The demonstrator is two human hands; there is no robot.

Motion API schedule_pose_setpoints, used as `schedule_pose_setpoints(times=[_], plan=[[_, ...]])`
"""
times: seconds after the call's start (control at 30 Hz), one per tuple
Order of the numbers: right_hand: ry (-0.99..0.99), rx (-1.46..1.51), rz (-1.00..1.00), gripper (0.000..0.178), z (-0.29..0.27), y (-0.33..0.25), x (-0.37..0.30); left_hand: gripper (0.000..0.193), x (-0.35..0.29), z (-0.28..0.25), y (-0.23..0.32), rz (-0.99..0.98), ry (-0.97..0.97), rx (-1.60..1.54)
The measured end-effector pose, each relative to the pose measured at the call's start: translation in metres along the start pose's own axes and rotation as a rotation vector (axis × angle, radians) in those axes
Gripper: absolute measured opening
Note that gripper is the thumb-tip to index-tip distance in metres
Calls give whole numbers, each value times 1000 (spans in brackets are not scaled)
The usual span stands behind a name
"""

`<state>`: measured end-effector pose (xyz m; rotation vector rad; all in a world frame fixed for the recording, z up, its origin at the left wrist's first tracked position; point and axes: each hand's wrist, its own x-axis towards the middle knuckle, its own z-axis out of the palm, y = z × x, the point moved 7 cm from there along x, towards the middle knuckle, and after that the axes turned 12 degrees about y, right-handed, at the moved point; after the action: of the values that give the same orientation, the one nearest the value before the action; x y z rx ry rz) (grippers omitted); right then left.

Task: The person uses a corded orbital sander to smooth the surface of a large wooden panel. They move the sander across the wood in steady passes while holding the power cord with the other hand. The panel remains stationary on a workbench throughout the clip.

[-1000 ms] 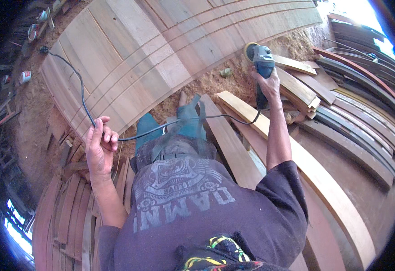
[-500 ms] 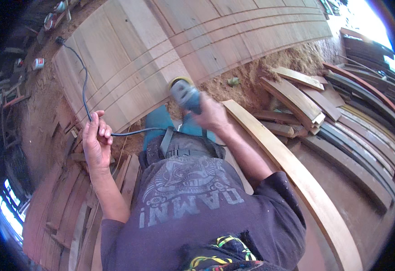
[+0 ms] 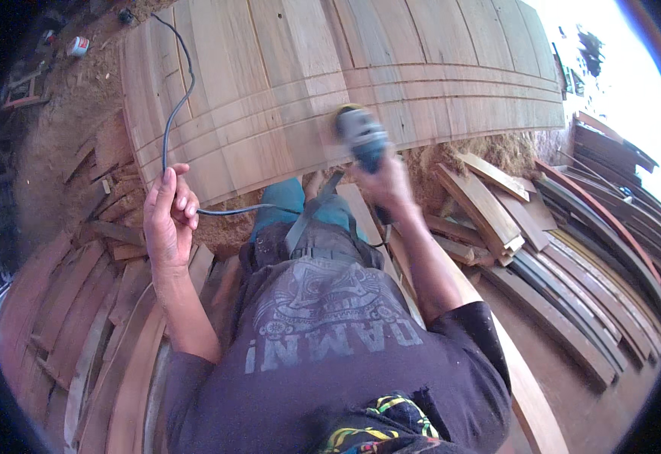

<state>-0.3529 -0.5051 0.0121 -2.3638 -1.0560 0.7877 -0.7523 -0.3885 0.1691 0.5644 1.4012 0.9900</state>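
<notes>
Forward, grinder (image 3: pixel 364 136) juts from right hand (image 3: pixel 388 181), wrapped round it; left hand (image 3: pixel 170 218), half-curled, holds cord (image 3: pixel 191 74).

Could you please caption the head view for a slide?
Right hand holds grinder at wooden panel; left hand holds cord.

Before you lies a broad, grooved wooden panel (image 3: pixel 391 38); a black cord (image 3: pixel 189 68) runs over its left end, contact unclear; around it, the brown ground (image 3: pixel 62 147) bears loose sawdust (image 3: pixel 489 151) by the panel's near edge, piled boards (image 3: pixel 81 303) to your left, stacked planks (image 3: pixel 553 327) to your right, and a white container (image 3: pixel 78 46) far left.
</notes>
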Motion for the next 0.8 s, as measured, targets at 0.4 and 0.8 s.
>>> schedule_pose_setpoints(times=[0.4, 0.8], plan=[[90, -145, 1, 62, -34, 15, 45, 38, 31, -18, 14, -67, 29, 19], [-14, -74, -53, 61, 13, -30, 28, 38, 52, 0, 18, -67, -64, 22]])
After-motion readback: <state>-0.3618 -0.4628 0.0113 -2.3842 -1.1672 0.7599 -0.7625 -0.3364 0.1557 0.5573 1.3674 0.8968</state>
